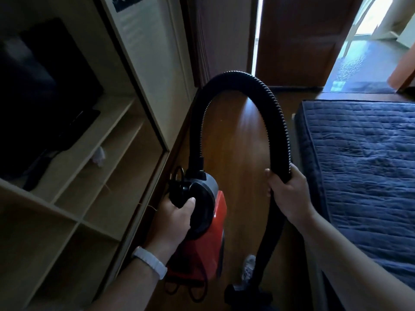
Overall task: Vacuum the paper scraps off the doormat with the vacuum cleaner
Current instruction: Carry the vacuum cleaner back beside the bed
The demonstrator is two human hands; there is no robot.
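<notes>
My left hand (174,217) grips the black handle of a red and grey vacuum cleaner (210,212) and carries it above the wooden floor. A black ribbed hose (272,102) arches up from the vacuum's top and comes down into my right hand (286,191), which is curled round it. Below that hand the black tube runs down to a dark nozzle (244,292) near my foot. A dark doormat (368,87) lies far ahead at the open doorway. I cannot make out paper scraps on it from here.
Light wooden shelving (94,176) with a dark television (45,90) lines the left. A bed with a blue quilt (363,167) fills the right. A strip of wooden floor (238,135) runs between them toward an open brown door (296,39).
</notes>
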